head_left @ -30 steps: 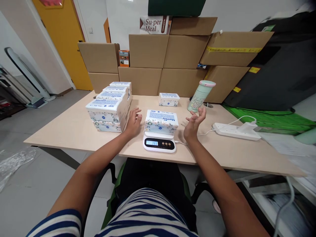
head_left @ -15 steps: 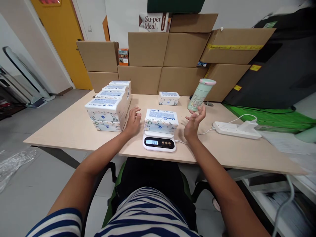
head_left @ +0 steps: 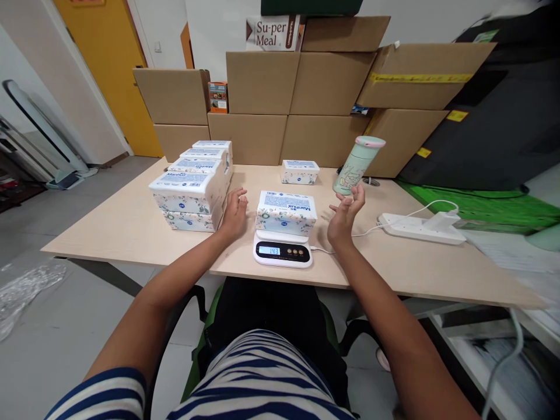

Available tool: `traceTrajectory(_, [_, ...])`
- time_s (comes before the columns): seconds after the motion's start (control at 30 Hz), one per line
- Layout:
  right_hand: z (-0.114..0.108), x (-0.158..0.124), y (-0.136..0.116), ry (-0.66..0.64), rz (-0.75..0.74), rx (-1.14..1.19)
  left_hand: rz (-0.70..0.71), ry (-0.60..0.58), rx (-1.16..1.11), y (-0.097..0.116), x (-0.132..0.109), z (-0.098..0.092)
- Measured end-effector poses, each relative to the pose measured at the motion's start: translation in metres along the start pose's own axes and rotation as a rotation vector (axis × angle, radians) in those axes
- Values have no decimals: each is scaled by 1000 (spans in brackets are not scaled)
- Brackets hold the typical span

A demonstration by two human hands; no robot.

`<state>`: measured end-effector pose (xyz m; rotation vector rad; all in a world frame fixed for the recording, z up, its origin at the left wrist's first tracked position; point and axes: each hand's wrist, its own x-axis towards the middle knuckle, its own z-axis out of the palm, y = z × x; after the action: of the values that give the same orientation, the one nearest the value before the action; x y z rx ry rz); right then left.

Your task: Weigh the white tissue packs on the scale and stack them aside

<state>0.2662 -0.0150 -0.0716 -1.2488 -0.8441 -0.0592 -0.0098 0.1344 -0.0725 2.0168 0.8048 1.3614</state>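
Note:
A white tissue pack (head_left: 286, 213) with blue print lies on a white scale (head_left: 283, 254) whose display is lit. My left hand (head_left: 235, 216) rests on the table between that pack and the stacked tissue packs (head_left: 186, 195), fingers apart and holding nothing. To the right of the scale, my right hand (head_left: 346, 218) is open and empty, its palm turned toward the pack and its fingers just in front of a green bottle (head_left: 357, 165). Another single tissue pack (head_left: 300, 172) sits farther back on the table.
Cardboard boxes (head_left: 262, 83) form a wall along the back of the wooden table (head_left: 118, 224). At the right are a white power strip (head_left: 422, 228) with cables and a large black object (head_left: 485, 134) on a green surface.
The view has tilted very slightly. Both hands keep nearly the same open pose, and the packs and scale stay where they were.

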Motion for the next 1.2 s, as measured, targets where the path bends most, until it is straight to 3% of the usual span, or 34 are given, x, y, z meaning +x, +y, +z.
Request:
traceTrajectory(0.73, [-1,4,-3,36,54,-8,-27,47,-30,0,-1,0])
traceTrajectory(1.07, [-3,8,-3,67,72,7,-87,65,-45,12,-2,-3])
traceTrajectory(1.2, [-4,10,-1,71,78,4,-98,16,-19,11,-3,-3])
